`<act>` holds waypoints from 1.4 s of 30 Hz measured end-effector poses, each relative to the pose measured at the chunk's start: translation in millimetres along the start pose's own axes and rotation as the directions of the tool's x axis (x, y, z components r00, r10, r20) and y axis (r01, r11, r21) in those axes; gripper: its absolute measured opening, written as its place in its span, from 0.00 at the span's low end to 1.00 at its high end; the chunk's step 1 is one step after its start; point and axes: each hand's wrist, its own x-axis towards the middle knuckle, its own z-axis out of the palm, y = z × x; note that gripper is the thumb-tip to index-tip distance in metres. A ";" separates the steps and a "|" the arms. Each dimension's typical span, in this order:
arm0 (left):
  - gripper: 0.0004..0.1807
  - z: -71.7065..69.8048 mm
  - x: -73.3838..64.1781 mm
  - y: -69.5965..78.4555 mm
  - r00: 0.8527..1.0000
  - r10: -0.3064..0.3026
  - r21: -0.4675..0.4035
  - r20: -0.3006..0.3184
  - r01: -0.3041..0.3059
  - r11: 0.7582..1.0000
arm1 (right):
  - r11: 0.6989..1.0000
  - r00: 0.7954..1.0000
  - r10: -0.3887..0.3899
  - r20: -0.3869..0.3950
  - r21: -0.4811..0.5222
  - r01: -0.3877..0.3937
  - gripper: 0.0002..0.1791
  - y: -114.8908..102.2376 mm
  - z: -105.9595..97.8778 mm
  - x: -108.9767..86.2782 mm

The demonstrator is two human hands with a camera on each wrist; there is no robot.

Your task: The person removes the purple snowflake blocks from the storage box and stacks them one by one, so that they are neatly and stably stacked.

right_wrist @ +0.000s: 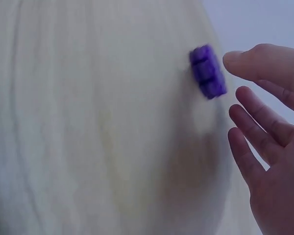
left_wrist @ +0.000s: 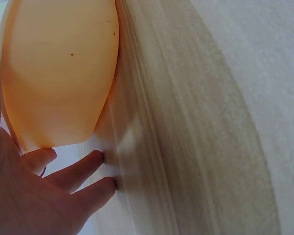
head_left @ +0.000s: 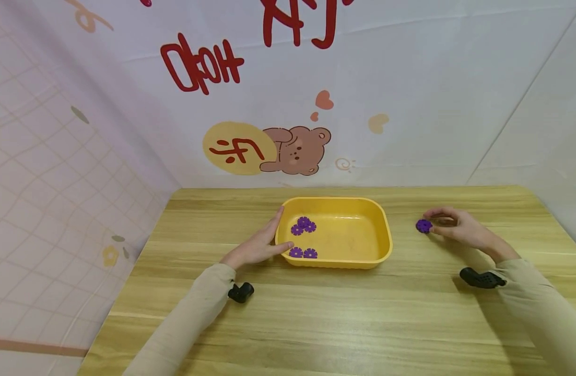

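Observation:
A yellow plastic tub (head_left: pixel 344 263) stands on the wooden table, with several purple snowflake-shaped discs (head_left: pixel 310 253) lying in its left part. My left hand (head_left: pixel 257 246) is at the tub's left end, thumb over the near rim. In the left wrist view, its fingers (left_wrist: pixel 81 171) spread beneath the tub's orange-looking wall (left_wrist: pixel 63 73). To the right of the tub, my right hand (head_left: pixel 463 228) is around a small purple piece (head_left: pixel 424 226), thumb and forefinger apart. The right wrist view shows this purple piece (right_wrist: pixel 207 72), blurred and notched, just beyond the fingertips (right_wrist: pixel 232 61).
The wooden table (head_left: pixel 316 318) reaches back to a white wall cloth (head_left: pixel 410 78) printed with a bear and red characters. A pale checked cloth (head_left: pixel 43 209) hangs at the left. Black wrist devices (head_left: pixel 482 278) sit at both sleeves.

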 end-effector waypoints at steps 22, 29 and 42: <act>0.53 1.4 -1.1 -0.5 1.000 0.003 -0.005 -0.004 -0.003 1.000 | 0.964 0.962 -0.263 0.074 0.056 0.259 0.16 -81.6 21.4 44.0; 0.52 1.6 -1.2 -0.2 1.000 -0.005 0.001 -0.005 0.005 1.000 | 0.958 0.948 -0.286 0.138 0.043 0.283 0.16 -106.9 31.3 62.9; 0.53 0.0 -2.6 2.8 0.999 0.038 -0.010 -0.010 -0.038 0.999 | 0.978 0.944 -0.205 0.260 0.026 0.205 0.15 -143.7 51.4 100.0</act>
